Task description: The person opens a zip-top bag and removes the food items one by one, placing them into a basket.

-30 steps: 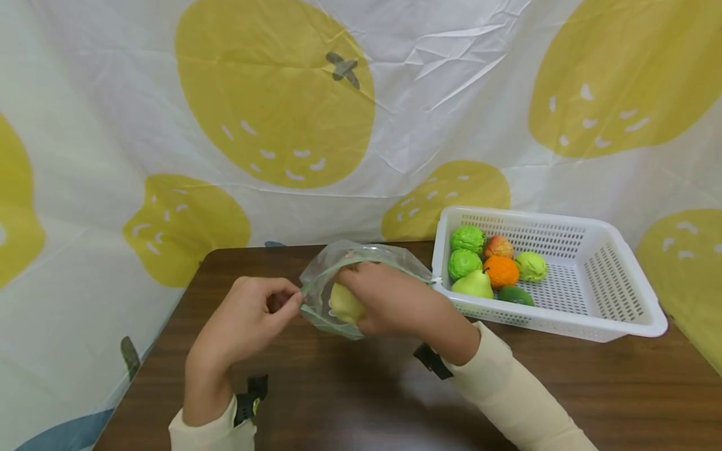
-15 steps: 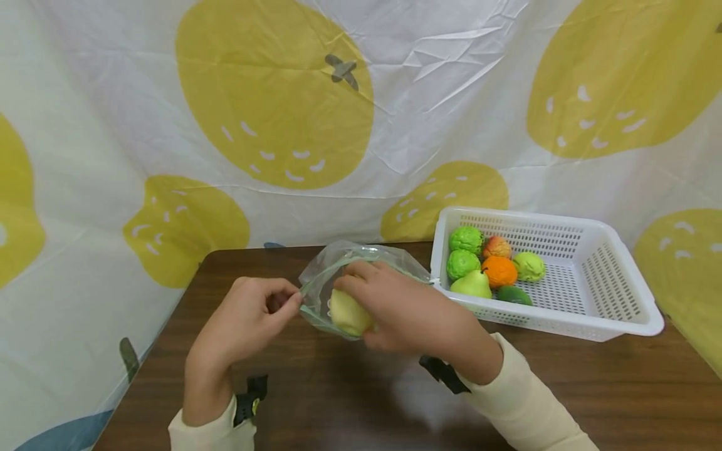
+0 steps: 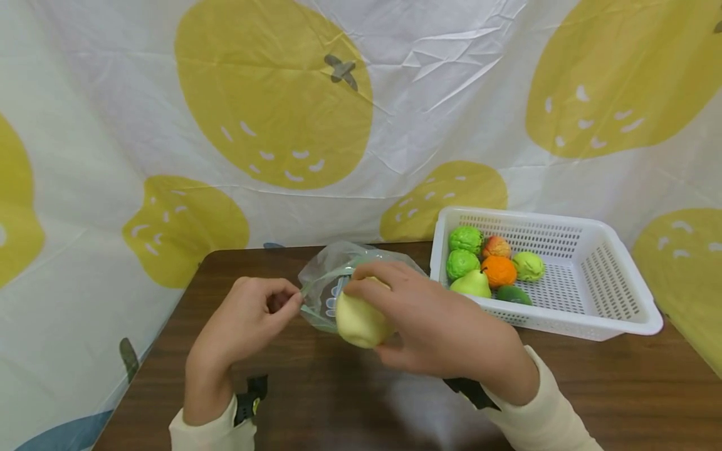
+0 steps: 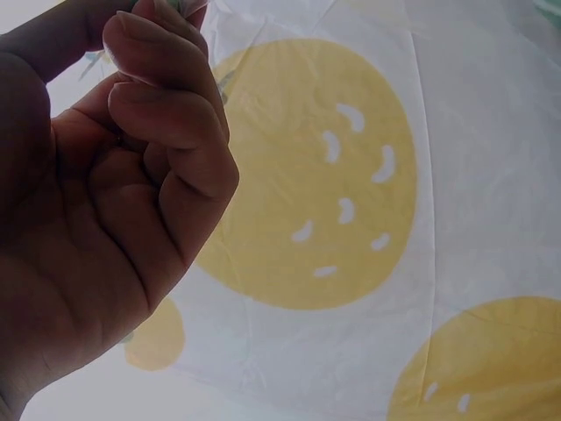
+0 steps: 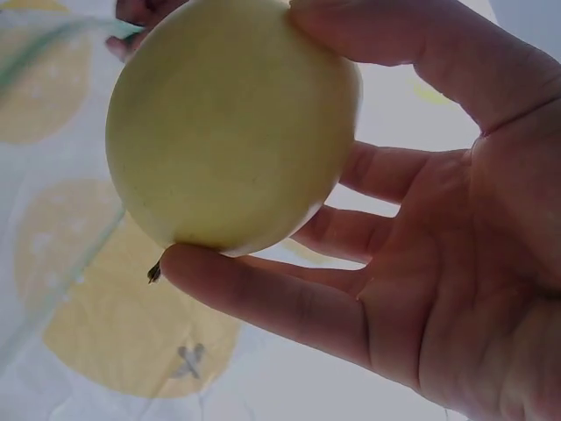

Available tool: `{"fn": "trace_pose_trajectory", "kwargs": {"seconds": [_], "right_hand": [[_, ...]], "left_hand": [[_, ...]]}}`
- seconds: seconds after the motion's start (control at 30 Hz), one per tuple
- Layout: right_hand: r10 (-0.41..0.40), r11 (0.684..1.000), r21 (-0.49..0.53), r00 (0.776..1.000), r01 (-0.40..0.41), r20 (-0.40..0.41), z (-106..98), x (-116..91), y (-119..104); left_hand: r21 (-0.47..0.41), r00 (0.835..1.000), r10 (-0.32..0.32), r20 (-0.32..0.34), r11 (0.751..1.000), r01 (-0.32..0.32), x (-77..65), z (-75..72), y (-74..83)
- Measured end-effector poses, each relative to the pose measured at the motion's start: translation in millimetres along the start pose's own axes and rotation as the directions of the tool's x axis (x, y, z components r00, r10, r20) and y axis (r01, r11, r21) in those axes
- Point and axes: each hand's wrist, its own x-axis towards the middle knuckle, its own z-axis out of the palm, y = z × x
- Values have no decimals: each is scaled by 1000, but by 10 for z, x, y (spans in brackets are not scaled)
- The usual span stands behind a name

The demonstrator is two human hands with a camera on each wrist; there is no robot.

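Observation:
In the head view, my left hand (image 3: 248,322) pinches the left edge of a clear plastic bag (image 3: 321,279) with a green band along its mouth. My right hand (image 3: 429,319) grips a round, pale yellow fruit (image 3: 363,318) in front of the bag's opening. Seen from the right wrist, thumb and fingers (image 5: 272,294) hold the fruit from its sides, and a short dark stem shows at its lower left. Curled left fingers (image 4: 175,132) fill part of the left wrist view, where the bag is mostly out of frame. My right hand hides the bag's right side.
A white perforated basket (image 3: 598,263) stands at the right on the brown table (image 3: 316,401). Its left end holds a green pear (image 3: 472,284), an orange fruit (image 3: 499,271), and several other fruits. Behind the table hangs a lemon-print cloth (image 3: 271,213).
My right hand has drawn the pale yellow fruit out of the bag's mouth, toward me and slightly right. My left hand has stayed at the bag's edge.

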Motion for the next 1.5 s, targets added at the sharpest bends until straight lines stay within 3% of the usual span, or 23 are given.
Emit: {"fn": "trace_pose_trajectory", "kwargs": {"seconds": [0.43, 0.73, 0.97, 1.23, 1.5], "right_hand": [[-45, 996, -84, 993, 36, -111, -262, -144, 48], [63, 992, -94, 982, -80, -177, -529, -269, 272], [167, 969, -149, 967, -197, -194, -732, -366, 523], [341, 914, -199, 935, -353, -92, -843, -438, 899], [461, 853, -303, 886, -425, 54, -832, -521, 1374]], "left_hand": [[2, 1000, -20, 24, 1000, 20, -12, 3, 25], [-6, 1000, -21, 19, 1000, 21, -23, 13, 9], [1, 1000, -5, -7, 1000, 5, -26, 10, 2], [16, 1000, 8, -11, 1000, -8, 22, 21, 10], [14, 1000, -12, -4, 1000, 12, -15, 7, -1]]}}
